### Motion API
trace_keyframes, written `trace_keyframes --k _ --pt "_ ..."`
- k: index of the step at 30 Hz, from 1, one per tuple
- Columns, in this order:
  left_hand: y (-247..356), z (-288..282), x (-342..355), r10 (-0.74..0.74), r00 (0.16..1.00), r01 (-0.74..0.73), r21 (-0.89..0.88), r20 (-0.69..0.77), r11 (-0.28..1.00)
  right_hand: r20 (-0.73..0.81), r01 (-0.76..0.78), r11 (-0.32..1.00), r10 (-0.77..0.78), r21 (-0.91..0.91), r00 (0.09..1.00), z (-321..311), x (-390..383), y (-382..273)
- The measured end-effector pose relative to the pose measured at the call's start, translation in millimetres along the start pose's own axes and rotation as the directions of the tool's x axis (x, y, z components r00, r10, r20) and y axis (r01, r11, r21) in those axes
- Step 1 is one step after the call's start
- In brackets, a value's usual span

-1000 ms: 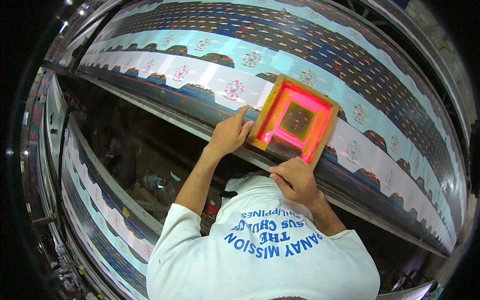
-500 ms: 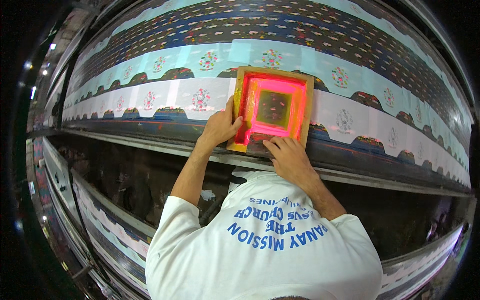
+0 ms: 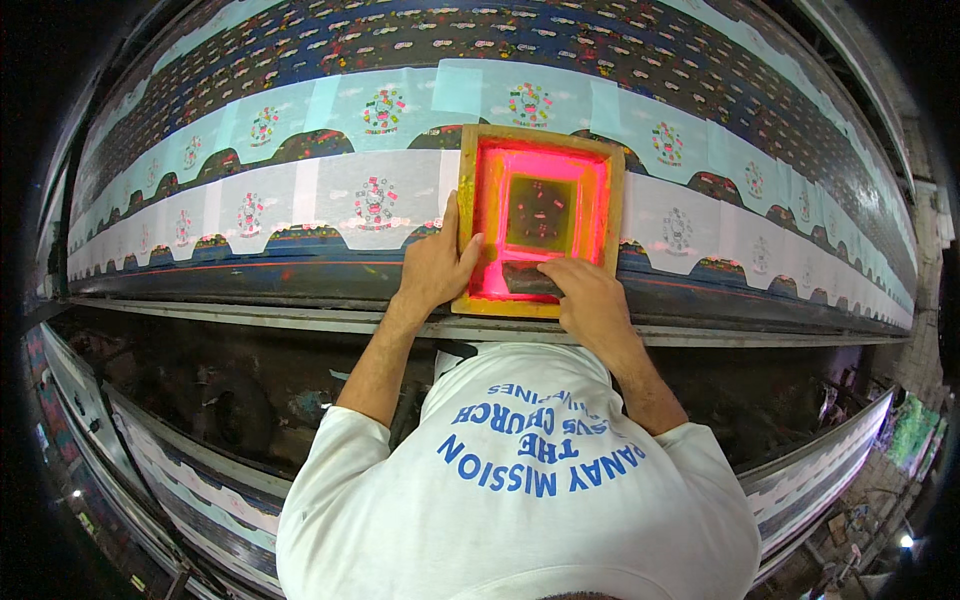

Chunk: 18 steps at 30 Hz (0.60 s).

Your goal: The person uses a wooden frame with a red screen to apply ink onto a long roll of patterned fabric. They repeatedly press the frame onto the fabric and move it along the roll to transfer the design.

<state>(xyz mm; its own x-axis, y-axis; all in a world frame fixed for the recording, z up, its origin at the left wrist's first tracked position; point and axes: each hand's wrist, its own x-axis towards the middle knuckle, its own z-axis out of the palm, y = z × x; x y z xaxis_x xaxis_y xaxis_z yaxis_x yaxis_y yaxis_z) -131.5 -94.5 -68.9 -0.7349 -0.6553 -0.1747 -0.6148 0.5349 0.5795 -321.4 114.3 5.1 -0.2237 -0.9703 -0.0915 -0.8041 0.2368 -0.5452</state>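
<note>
A wooden screen-printing frame [image 3: 540, 136] lies on the row of white cut fabric pieces [image 3: 376, 208] in front of me. Bright pink ink [image 3: 492, 232] covers the inside around a darker mesh window [image 3: 541, 214]. My left hand [image 3: 436, 262] grips the frame's left side, with fingers along the outside and the thumb on its edge. Inside the frame, by the near edge, my right hand [image 3: 592, 298] holds a dark squeegee [image 3: 528, 278] against the pink surface. The fabric beneath the frame is hidden.
Beyond the white row runs a row of light blue printed pieces [image 3: 527, 100], then dark patterned strips [image 3: 380, 45]. The table's metal edge rail [image 3: 300, 314] passes between me and the frame. Behind me another long table [image 3: 190, 470] carries similar pieces.
My view has shifted, so the printed rows sit further left. The squeegee has moved from the near rim to inside the frame, and my right hand has closed more tightly on it.
</note>
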Motion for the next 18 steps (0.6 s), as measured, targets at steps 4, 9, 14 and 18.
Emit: trace_keyframes --k 4,9,14,18 --pt "-2 1 0 0.019 1.000 -0.019 -0.006 -0.018 1.000 -0.029 0.001 1.000 -0.001 -0.001 1.000 6 1 0" --pt "-6 5 0 0.034 0.999 -0.035 -0.022 -0.040 0.999 -0.104 -0.038 0.994 0.027 -0.106 0.994 21 16 -1" --pt "-7 4 0 0.015 1.000 -0.015 -0.015 -0.025 1.000 -0.234 -0.003 0.995 -0.020 -0.096 0.972 20 72 35" --pt "-4 4 1 0.014 0.999 -0.015 -0.017 -0.035 1.000 -0.130 -0.003 0.998 0.011 0.062 0.991 -11 115 61"
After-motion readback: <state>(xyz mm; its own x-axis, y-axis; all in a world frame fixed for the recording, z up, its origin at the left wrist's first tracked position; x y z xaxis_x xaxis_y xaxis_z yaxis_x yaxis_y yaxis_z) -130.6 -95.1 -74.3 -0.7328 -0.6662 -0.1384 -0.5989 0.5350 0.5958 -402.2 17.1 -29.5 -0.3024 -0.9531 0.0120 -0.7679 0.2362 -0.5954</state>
